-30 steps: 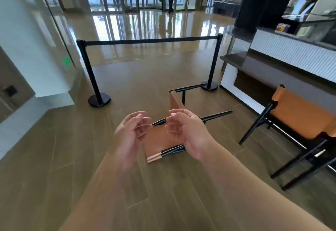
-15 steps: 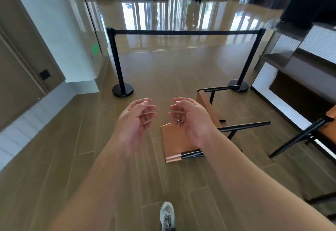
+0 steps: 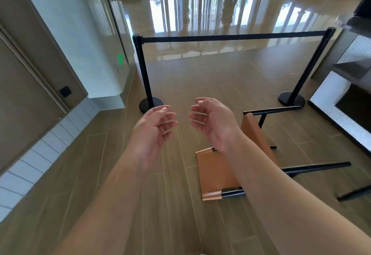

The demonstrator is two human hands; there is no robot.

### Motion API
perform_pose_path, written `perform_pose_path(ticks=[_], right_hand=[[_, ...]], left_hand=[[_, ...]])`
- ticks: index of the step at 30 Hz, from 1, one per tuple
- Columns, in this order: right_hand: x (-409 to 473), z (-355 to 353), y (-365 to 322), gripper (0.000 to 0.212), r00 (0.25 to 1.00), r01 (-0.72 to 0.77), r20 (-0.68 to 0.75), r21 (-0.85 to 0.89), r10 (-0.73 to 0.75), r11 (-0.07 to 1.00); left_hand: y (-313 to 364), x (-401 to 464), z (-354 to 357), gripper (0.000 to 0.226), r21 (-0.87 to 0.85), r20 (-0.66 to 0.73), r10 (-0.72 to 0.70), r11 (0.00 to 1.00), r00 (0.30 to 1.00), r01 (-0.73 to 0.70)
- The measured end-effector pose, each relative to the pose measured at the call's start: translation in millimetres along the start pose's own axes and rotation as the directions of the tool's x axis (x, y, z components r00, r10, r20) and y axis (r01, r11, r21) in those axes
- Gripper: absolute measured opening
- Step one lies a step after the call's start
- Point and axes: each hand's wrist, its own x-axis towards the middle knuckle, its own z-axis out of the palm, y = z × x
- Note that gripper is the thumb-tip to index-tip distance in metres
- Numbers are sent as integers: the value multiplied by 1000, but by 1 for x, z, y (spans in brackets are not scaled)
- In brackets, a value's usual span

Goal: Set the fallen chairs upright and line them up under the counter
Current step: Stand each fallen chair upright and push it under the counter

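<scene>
Beyond fallen chair (image 3: 215, 171), black belt barrier (image 3: 230, 38).

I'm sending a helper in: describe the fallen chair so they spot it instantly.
Find the belt barrier strung between two black posts. On the wood floor before it, near the right post's base, lies the fallen chair: tan leather, black legs pointing sideways.

Tan leather-look chair (image 3: 215, 172) on matt black metal; glossy wood-grain floor (image 3: 200, 78).
</scene>
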Motion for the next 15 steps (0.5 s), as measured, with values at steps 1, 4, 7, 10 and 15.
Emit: perform_pose_path(ticks=[1, 4, 7, 10, 15], right_hand=[[8, 5, 0, 22, 1000, 0, 3, -7, 0, 1000], [32, 20, 5, 23, 1000, 3, -7, -26, -3, 1000], [57, 37, 11, 18, 999, 14, -51, -39, -16, 999], [84, 62, 19, 15, 994, 25, -109, -43, -29, 999], [128, 119, 31, 13, 961, 69, -266, -24, -73, 997]], left_hand=[[3, 9, -5, 20, -1, 2, 0, 1000, 1000, 0], [11, 40, -21, 21, -4, 10, 3, 1000, 1000, -3], [17, 75, -38, 20, -23, 43, -6, 1000, 999, 7], [24, 115, -60, 18, -46, 104, -30, 998, 994, 35], [44, 189, -106, 17, -4, 241, -104, 994, 965, 108]])
